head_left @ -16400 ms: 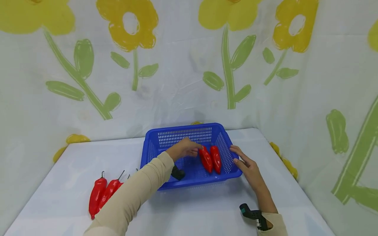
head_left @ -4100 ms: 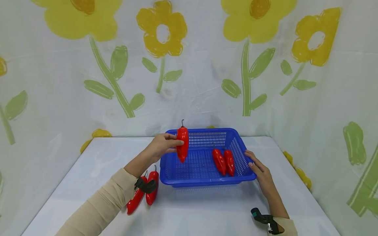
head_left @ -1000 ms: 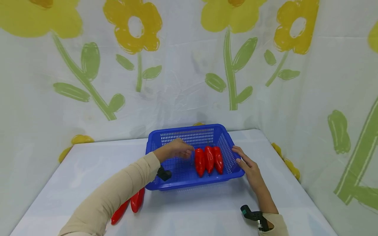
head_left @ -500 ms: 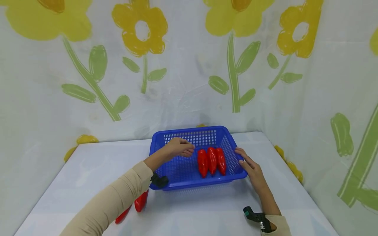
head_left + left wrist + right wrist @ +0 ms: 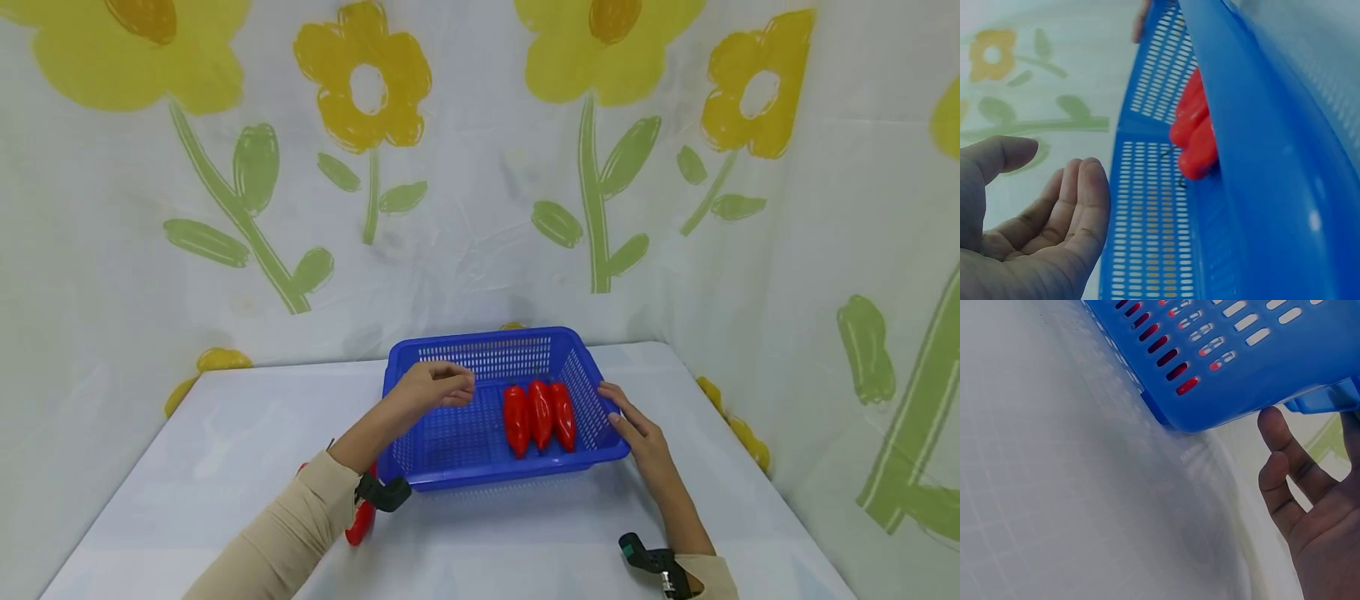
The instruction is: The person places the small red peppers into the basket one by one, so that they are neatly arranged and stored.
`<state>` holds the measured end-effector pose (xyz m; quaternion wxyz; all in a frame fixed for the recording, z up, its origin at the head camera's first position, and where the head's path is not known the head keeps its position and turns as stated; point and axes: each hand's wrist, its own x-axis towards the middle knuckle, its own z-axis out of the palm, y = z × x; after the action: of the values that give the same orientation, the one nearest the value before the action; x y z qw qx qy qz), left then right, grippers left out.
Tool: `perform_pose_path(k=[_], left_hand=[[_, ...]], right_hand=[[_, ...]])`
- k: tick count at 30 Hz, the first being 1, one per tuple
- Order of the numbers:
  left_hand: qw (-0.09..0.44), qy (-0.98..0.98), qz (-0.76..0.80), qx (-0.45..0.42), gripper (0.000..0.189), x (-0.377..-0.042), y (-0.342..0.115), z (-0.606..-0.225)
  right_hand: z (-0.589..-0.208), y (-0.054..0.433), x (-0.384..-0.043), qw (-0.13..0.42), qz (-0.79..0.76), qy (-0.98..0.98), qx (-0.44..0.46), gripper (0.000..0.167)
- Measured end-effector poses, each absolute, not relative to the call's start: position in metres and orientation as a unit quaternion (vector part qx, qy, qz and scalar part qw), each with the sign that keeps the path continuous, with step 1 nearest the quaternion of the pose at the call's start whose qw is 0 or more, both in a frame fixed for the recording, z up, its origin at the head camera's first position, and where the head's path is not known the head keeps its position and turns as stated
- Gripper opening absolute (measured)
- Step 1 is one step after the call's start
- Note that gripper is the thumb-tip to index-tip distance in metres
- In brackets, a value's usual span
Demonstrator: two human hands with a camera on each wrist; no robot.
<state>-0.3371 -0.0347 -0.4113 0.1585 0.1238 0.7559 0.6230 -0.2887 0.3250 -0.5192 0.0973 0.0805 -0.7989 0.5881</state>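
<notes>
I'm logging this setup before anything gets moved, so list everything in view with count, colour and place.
Basket: 1, blue, on the table.
Peppers in basket: 3, red, side by side toward its right end.
Peppers on table: count unclear as they are mostly hidden, red, by the basket's front left corner.
Table: 1, white, under the basket.
Backdrop: 1, white with yellow flowers and green leaves, behind and beside the table.
Wrist cameras: 2, black, one per wrist.
Sleeves: 2, beige, one per arm.
Left hand: 1, bare, raised by the basket's left part, holding nothing.
Right hand: 1, bare, at the basket's right rim.
</notes>
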Motion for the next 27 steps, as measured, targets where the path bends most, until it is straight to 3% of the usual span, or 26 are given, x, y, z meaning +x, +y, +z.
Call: perform_pose_path(k=[27], left_hand=[[0.06,0.706,0.703,0.064,0.041,-0.285,-0.079,-0.43]], right_hand=[[-0.521,0.323,-0.288,0.101,0.583,-0.803,0.075,0.044]])
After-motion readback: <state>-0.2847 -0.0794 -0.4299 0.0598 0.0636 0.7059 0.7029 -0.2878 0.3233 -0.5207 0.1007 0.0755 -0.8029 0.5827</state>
